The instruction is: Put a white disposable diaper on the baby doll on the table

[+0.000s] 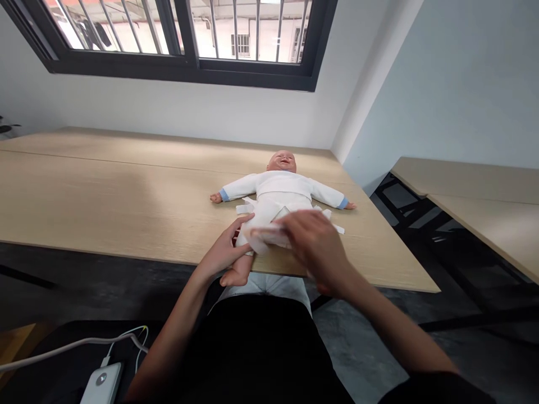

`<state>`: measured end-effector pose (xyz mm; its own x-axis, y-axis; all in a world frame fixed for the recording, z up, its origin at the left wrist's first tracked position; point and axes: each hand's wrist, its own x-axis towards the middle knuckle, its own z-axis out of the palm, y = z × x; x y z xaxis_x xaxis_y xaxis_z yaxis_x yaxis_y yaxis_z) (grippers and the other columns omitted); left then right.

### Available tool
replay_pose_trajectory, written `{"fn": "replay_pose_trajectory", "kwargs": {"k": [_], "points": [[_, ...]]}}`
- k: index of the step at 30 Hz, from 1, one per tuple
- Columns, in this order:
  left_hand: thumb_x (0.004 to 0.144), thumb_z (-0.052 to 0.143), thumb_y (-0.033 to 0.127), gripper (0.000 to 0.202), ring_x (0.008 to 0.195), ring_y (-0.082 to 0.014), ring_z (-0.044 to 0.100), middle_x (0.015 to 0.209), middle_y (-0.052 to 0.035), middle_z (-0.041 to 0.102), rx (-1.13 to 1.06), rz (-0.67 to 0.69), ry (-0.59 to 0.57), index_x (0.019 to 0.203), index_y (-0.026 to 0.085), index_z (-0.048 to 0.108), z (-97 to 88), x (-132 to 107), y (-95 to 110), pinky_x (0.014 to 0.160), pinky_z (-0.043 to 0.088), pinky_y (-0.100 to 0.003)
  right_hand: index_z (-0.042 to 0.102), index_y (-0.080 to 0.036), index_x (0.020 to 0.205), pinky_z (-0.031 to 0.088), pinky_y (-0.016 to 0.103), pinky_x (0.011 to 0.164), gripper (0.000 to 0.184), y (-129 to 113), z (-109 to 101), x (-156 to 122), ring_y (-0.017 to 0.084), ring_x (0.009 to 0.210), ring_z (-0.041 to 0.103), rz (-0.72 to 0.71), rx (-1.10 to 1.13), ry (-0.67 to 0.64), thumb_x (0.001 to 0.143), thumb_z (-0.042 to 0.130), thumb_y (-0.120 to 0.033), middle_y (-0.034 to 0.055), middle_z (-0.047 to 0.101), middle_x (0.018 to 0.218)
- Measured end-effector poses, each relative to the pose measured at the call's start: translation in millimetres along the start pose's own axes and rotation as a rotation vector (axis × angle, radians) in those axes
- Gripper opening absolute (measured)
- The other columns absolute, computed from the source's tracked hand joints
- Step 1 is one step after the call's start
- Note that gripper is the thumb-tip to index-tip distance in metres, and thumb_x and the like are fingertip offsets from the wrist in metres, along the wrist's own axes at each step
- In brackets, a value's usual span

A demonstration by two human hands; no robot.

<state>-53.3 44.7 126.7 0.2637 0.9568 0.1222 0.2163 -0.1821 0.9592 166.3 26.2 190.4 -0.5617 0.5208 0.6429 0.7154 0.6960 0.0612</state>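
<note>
A baby doll (284, 182) in a white top with blue cuffs lies on its back, its head away from me. White material covers its hips and upper leg. White strips (245, 207) stick out at both sides of its hips. My left hand (225, 247) is closed around the doll's leg, on the left, just above the bare lower leg (238, 271). My right hand (314, 241), smeared by motion, pinches a white strip of soft material (263, 235) that stretches toward my left hand. The doll's other leg is mostly hidden behind my right hand.
The doll lies at the near edge of a light wooden table (105, 196). A second table (484, 191) stands to the right, past a gap. A barred window (252, 70) is in the wall behind. At lower left lies a white power bank (101, 384) with cables.
</note>
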Motion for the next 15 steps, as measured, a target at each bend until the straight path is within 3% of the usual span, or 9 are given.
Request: {"fn": "replay_pose_trajectory", "kwargs": {"k": [3,7,11,15], "points": [[0.076,0.065,0.032,0.057,0.115,-0.0263,0.061,0.126,-0.0093,0.063,0.059,-0.025,0.019,0.129,0.017,0.053,1.7,-2,0,0.102,0.05,-0.038,0.066,-0.014,0.09,0.038,0.034,0.078,0.019,47,9,48,0.023,0.077,0.057,0.224,0.019,-0.121,0.098,0.049,-0.018,0.0087,0.066,0.084],[0.079,0.063,0.032,0.064,0.118,-0.024,0.059,0.136,-0.0087,0.057,0.096,0.007,0.007,0.139,0.021,0.044,8.0,-7,1,0.101,0.05,-0.037,0.065,-0.014,0.085,0.035,0.03,0.072,0.014,105,37,90,0.02,0.078,0.053,0.394,0.351,-0.213,0.089,0.059,-0.026,0.0063,0.063,0.085],[0.081,0.062,0.033,0.063,0.124,-0.0296,0.055,0.134,-0.0116,0.058,0.259,-0.008,0.023,0.14,0.02,0.043,14.1,-13,5,0.109,0.042,-0.048,0.049,-0.017,0.064,0.03,0.028,0.064,0.033,137,63,89,0.014,0.066,0.041,0.513,0.582,-0.396,0.081,0.063,-0.041,-0.0005,0.047,0.066],[0.084,0.06,0.031,0.062,0.129,-0.0333,0.05,0.134,-0.0125,0.058,0.421,-0.029,0.018,0.142,0.021,0.041,19.1,-18,10,0.113,0.034,-0.055,0.044,-0.019,0.067,0.025,0.028,0.062,0.043,145,79,69,0.011,0.063,0.034,0.574,0.732,-0.377,0.077,0.064,-0.055,-0.004,0.04,0.065]]}}
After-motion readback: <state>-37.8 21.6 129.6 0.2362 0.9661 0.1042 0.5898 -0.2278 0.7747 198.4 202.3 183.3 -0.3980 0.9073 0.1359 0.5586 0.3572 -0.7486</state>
